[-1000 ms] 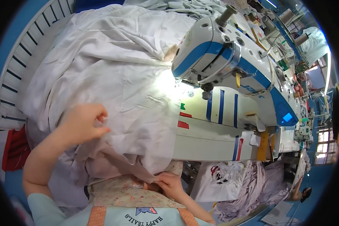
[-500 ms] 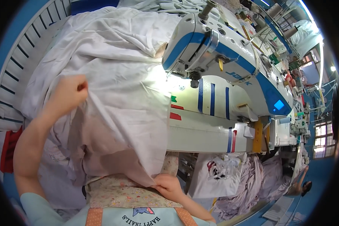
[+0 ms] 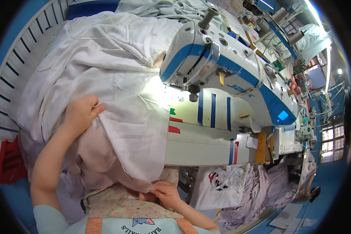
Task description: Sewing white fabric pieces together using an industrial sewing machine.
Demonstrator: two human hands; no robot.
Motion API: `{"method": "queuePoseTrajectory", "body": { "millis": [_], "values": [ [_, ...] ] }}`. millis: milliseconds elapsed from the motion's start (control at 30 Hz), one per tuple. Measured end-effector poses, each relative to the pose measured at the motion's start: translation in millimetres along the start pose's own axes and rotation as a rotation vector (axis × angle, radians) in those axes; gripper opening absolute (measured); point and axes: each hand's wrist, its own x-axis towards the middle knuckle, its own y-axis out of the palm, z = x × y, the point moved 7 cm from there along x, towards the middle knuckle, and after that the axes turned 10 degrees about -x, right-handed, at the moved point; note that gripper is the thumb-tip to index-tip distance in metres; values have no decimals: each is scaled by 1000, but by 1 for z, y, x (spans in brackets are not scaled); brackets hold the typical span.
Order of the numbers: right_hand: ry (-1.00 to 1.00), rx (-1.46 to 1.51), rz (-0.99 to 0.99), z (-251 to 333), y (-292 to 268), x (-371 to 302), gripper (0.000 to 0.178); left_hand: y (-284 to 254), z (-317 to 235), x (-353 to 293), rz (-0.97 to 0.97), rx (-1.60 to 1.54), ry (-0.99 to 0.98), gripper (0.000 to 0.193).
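A large heap of white fabric (image 3: 117,74) covers the left of the sewing table and hangs over its near edge toward my lap. My left hand (image 3: 82,113) pinches a fold of this fabric, its thumb and fingers pressed together. Close to my body, my right hand (image 3: 167,192) grips the lower edge of the same cloth. Between the two hands the fabric hangs in a loose fold, with a pinkish shaded underside. A white and blue sewing machine (image 3: 222,66) stands right of the heap. Its lit needle area meets the cloth's right side, and the needle itself is hard to make out.
A white slatted rail (image 3: 11,74) curves along the left side. Under the table at right are a white bag (image 3: 222,191) and a pile of pale cloth (image 3: 255,191). Thread spools (image 3: 280,13) stand at the upper right. Another person (image 3: 308,193) is far right.
My left hand has come down and to the right, drawing the held fold closer. My right hand stays on the cloth's lower edge. The whole view has shifted slightly.
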Motion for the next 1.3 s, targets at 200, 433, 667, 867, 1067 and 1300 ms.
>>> {"method": "queuePoseTrajectory", "body": {
  "millis": [200, 433, 667, 867, 1067, 1300],
  "values": [
    [-37, -60, -8, 0, -5, 20, 14, 4, 0, 28, -74, 121, 75, 25],
    [-159, -214, -28, 18, -17, 37, 18, 6, 8, 65, -139, 149, 109, 25],
    [-357, -268, -254, 57, -39, 48, 21, 9, 11, 96, -159, 143, 156, 24],
    [-333, -332, -264, 79, -60, 70, 25, 13, 18, 124, -213, 185, 211, 21],
    [-256, -376, -182, 79, -77, 106, 26, 18, 40, 162, -216, 211, 154, 23],
    [-268, -403, -137, 76, -93, 146, 21, 20, 58, 197, -210, 224, 66, 24]
  ]
}}
